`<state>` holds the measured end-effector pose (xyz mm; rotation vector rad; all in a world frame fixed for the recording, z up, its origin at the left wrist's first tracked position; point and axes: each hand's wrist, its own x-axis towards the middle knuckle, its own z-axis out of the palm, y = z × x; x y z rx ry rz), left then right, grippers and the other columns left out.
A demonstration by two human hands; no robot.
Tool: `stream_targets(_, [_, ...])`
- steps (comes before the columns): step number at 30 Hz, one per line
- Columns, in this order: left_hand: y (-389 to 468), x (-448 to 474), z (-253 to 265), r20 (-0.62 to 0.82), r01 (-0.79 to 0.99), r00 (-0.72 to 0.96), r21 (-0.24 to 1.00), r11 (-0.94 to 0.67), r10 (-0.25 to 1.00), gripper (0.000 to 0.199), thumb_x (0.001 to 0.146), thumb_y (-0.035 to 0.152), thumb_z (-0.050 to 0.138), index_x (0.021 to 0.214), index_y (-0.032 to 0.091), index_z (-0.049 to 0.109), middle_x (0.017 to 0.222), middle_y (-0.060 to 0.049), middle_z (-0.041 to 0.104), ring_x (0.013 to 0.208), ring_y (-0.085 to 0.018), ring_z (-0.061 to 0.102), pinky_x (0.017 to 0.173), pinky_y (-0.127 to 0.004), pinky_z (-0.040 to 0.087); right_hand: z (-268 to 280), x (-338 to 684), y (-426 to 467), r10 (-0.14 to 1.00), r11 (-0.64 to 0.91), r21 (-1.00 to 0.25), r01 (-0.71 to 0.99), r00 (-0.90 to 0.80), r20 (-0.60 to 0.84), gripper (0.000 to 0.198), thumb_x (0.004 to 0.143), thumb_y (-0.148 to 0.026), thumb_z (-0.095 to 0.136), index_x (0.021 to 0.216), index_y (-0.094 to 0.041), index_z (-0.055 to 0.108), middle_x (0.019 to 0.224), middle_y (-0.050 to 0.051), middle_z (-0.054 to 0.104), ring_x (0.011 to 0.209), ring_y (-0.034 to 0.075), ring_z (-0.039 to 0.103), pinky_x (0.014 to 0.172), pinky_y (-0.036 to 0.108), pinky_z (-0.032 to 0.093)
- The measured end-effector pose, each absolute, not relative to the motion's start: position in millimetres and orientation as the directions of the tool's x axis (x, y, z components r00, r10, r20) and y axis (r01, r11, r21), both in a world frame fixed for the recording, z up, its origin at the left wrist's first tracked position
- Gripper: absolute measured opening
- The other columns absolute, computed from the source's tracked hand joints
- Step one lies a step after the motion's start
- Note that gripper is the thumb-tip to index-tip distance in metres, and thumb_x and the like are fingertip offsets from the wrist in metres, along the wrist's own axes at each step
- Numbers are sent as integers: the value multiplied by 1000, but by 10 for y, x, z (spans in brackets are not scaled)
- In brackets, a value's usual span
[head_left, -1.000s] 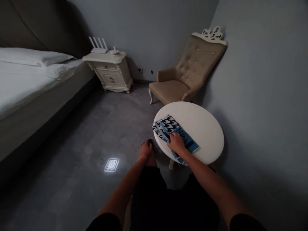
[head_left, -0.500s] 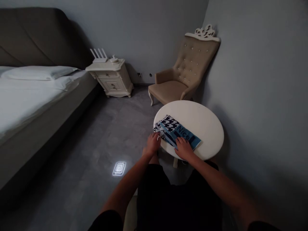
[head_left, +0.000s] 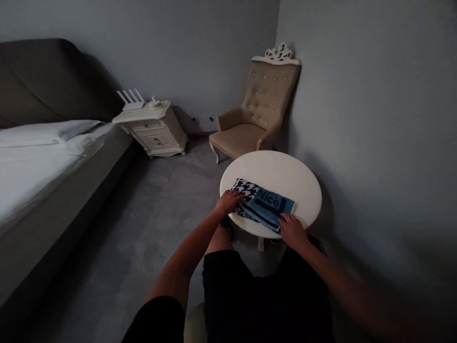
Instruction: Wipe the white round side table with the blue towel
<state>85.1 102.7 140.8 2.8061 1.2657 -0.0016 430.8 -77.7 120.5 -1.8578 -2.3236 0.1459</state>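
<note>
A folded blue towel (head_left: 268,206) with the word "Nice" and a black-and-white houndstooth part lies on a round white table (head_left: 285,178), near its front edge. My left hand (head_left: 228,202) rests on the towel's left, houndstooth end, fingers on the cloth. At the towel's right front corner, my right hand (head_left: 293,231) grips the cloth at the table's rim. Both forearms reach forward from my dark shorts.
A beige tufted armchair (head_left: 255,114) stands in the corner behind the table. A cream nightstand (head_left: 152,126) with a white router sits left of it, beside a bed (head_left: 43,162) with white sheets. Grey floor lies between bed and table; a wall runs along the right.
My left hand rose from my knee onto the towel's left end. My right hand slid from the towel's middle to its right front corner. The view shifted right.
</note>
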Motion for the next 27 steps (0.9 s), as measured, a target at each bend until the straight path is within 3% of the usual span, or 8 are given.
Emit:
stream_targets(7, [1225,738,1549,-41,840,540,97,-534,841,50,97,7,64,140,27,81,143,-13,77,133,-28,70,118,-44,53,1222,4658,-692,973,190,-304,934,-138,184,25,111,-26,62,118,-23,86,117,13,79,112,30,72,100,41,60])
stream_targets(9, [1211,683,1533,-43,840,536,127,-528,843,51,97,6,60,139,26,81,143,-12,76,131,-26,71,118,-40,54,1231,4645,-709,969,209,-387,898,-136,208,26,111,-26,59,116,-24,85,112,11,78,106,27,74,94,39,61])
stream_targets(13, [1154,553,1471,-40,819,559,180,-544,828,59,92,2,60,141,27,82,151,-9,71,133,-24,70,120,-36,54,1285,4542,-760,947,311,-492,813,-223,229,29,114,-30,55,115,-23,83,113,11,78,109,27,74,99,41,61])
stream_targets(16, [1135,495,1424,-51,806,577,199,-558,815,59,91,1,62,138,27,84,153,-10,69,131,-24,71,119,-37,55,1331,4412,-810,955,295,-421,858,-277,104,26,112,-36,64,122,-21,83,117,13,76,111,30,73,101,42,59])
stream_targets(20, [1150,525,1412,-53,807,577,185,-560,815,52,89,2,66,130,26,86,142,-12,73,125,-26,73,118,-42,57,1316,4186,-917,983,183,-216,959,-182,25,66,97,-52,87,151,-16,73,133,20,72,126,41,66,106,51,55])
stream_targets(21, [1161,546,1435,-55,804,585,170,-570,809,48,89,2,67,127,25,86,139,-12,75,124,-26,73,117,-43,57,1305,4148,-928,985,173,-198,965,-172,26,67,97,-52,87,152,-16,72,135,20,71,127,42,65,106,51,54])
stream_targets(25, [1295,653,1729,-58,802,597,72,-593,800,34,97,8,65,123,20,83,125,-15,80,123,-29,74,115,-44,55,1383,4245,-701,968,220,-331,918,-248,-46,27,111,-36,67,123,-21,85,121,14,77,119,31,70,103,40,55])
stream_targets(27, [1442,731,2015,-61,830,558,21,-557,828,30,103,13,61,127,16,80,116,-18,81,119,-31,76,112,-45,54,1568,4455,-373,965,194,-424,885,-250,-81,32,114,-33,57,106,-21,86,111,12,80,107,26,74,97,36,56])
